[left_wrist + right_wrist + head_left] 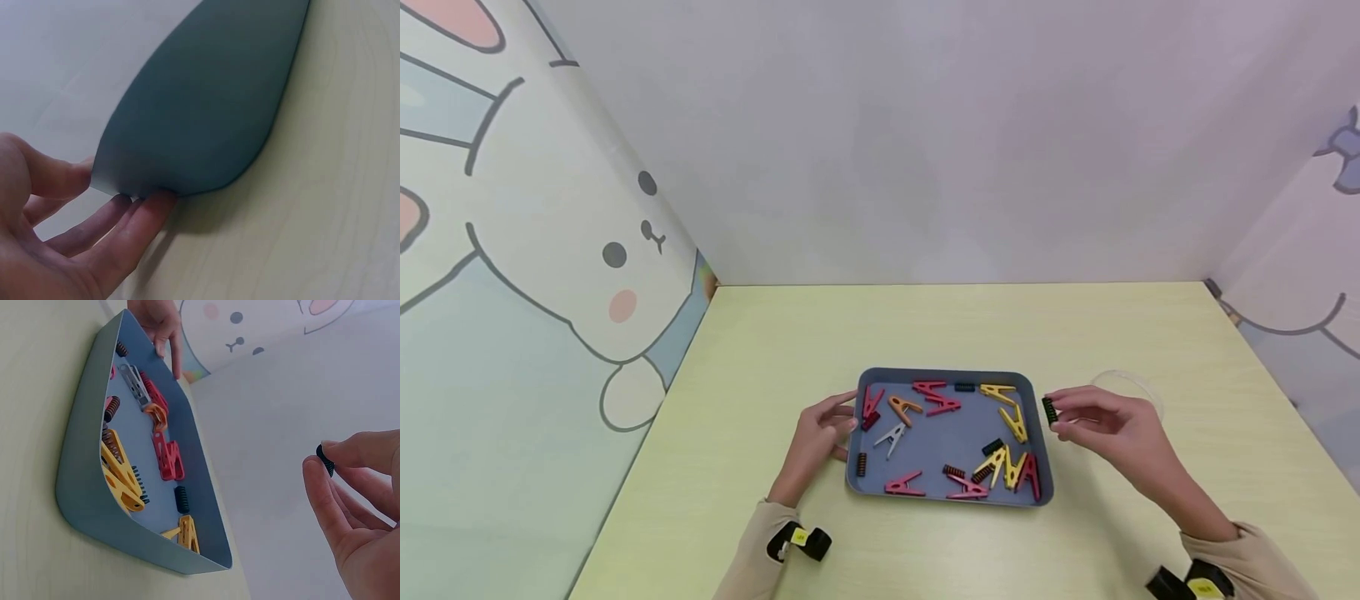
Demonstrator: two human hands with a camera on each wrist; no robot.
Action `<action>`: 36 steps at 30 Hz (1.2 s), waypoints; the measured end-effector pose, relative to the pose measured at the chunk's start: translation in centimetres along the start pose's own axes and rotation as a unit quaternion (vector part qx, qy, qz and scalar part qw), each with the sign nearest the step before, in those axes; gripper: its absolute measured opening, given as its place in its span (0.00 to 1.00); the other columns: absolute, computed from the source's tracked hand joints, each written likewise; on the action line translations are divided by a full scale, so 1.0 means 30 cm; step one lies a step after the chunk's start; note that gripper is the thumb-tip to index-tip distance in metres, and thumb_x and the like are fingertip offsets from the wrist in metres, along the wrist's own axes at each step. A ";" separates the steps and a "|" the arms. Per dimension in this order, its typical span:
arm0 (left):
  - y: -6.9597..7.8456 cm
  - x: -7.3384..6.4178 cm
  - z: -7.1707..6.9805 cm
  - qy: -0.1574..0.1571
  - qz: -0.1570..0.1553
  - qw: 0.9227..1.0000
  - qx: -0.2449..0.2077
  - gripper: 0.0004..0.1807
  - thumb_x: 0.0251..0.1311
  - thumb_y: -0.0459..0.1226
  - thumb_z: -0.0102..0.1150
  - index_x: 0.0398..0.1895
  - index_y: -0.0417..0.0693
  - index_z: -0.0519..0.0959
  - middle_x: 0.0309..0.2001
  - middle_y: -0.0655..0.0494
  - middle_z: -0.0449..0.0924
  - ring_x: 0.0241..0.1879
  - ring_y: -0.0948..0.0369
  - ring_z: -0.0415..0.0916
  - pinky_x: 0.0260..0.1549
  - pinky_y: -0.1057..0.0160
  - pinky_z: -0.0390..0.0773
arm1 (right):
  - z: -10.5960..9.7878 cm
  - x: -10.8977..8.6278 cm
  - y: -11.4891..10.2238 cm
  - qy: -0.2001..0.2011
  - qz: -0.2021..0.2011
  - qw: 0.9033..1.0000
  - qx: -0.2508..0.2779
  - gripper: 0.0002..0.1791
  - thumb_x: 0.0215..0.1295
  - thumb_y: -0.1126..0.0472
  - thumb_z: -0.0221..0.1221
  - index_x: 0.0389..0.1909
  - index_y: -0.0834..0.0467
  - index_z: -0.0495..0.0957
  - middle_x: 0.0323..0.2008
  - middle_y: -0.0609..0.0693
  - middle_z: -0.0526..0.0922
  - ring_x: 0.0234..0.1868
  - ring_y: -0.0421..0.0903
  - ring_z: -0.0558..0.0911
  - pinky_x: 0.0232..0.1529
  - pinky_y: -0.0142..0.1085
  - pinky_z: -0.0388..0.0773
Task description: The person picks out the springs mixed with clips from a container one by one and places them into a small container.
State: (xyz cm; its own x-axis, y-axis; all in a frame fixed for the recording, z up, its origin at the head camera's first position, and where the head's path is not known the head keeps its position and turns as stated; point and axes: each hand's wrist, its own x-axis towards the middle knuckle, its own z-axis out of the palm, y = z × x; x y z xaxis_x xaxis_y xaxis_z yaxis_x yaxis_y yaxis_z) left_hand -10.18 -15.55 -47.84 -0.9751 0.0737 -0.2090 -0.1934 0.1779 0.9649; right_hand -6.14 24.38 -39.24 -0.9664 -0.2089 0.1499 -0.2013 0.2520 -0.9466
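A blue-grey tray (917,450) lies on the table, holding red, yellow, orange and grey plastic clips and several small dark, ribbed coil springs. At its left end, my left hand (817,433) grips the wall. The left wrist view has the thumb near the rim and fingertips at the bottom edge (206,191). Just off the tray's right side, my right hand (1112,429) pinches a dark green spring (1050,411) between thumb and fingertips. In the right wrist view this spring (325,460) is held up in the air, partly covered by the fingertips.
The pale wooden table (775,350) runs back to a plain light wall (925,167). A thin, clear loop (1123,375) lies behind my right hand. Cartoon-printed panels (550,333) stand on both sides. Each wrist wears a black strap with a camera (801,540).
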 end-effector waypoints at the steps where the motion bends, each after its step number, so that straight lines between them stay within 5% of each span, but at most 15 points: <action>1: -0.001 0.000 0.000 0.000 -0.001 1.000 -0.001 0.24 0.59 0.30 0.57 0.60 0.54 0.76 0.47 0.43 0.78 0.40 0.51 0.79 0.20 0.52 0.83 | -0.004 -0.001 -0.003 0.002 -0.001 1.000 0.000 0.14 0.55 0.74 0.63 0.44 0.70 0.79 0.47 0.46 0.82 0.34 0.48 0.85 0.33 0.39 0.84; 15: 0.002 0.000 -0.001 0.000 -0.002 1.000 -0.004 0.24 0.59 0.30 0.57 0.60 0.54 0.76 0.48 0.43 0.77 0.41 0.51 0.79 0.21 0.51 0.83 | -0.054 -0.011 -0.030 0.021 0.000 1.000 0.020 0.15 0.54 0.74 0.64 0.44 0.71 0.79 0.46 0.52 0.82 0.34 0.49 0.85 0.34 0.40 0.83; 27: 0.007 0.000 -0.003 0.000 -0.006 1.000 -0.006 0.24 0.58 0.30 0.58 0.59 0.56 0.76 0.48 0.44 0.78 0.41 0.51 0.79 0.21 0.51 0.83 | -0.101 -0.023 -0.031 0.022 -0.013 0.994 0.102 0.16 0.54 0.80 0.61 0.46 0.76 0.76 0.48 0.54 0.80 0.36 0.47 0.85 0.37 0.41 0.82; 36: 0.003 0.001 -0.003 -0.002 -0.005 1.000 -0.010 0.24 0.59 0.30 0.58 0.59 0.55 0.76 0.47 0.44 0.78 0.41 0.51 0.79 0.21 0.51 0.83 | -0.134 -0.045 -0.030 0.050 0.005 0.994 0.092 0.16 0.55 0.79 0.60 0.47 0.75 0.75 0.46 0.52 0.82 0.34 0.47 0.85 0.36 0.38 0.83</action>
State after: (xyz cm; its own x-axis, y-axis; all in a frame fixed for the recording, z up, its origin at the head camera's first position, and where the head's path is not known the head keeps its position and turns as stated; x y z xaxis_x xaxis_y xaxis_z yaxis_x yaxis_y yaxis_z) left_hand -10.24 -15.64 -47.76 -0.9725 0.0766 -0.2201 -0.2059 0.1596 0.9655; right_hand -5.29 28.23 -37.43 -0.9810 -0.1100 0.1600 -0.1686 0.0739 -0.9829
